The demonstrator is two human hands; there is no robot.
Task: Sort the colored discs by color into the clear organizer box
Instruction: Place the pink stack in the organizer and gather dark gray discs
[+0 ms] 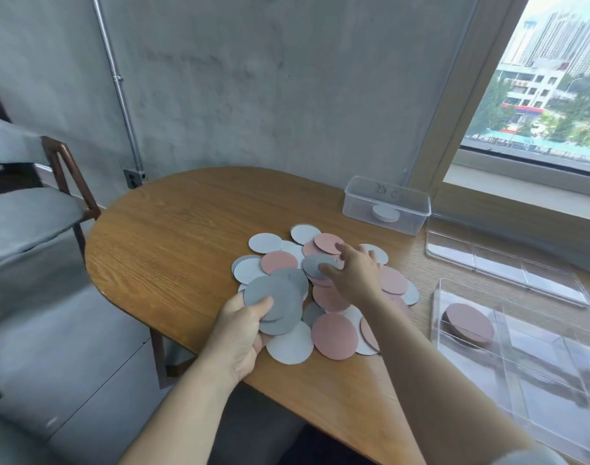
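Note:
A loose pile of pink, white and dark grey discs (333, 335) covers the middle right of the wooden table (186, 236). My left hand (245, 330) grips a small stack of dark grey discs (276, 300) at the pile's near left, thumb on top. My right hand (355, 271) reaches into the pile and pinches another dark grey disc (315, 265) by its edge. The clear organizer box (521, 350) lies at the right; its nearest-left compartment holds a stack of pink discs (469, 323).
A clear tub (385, 204) with a stack of white discs inside stands at the back right. A flat clear lid (508, 263) lies between it and the organizer. A chair (35, 209) stands left of the table. The window sill runs along the right.

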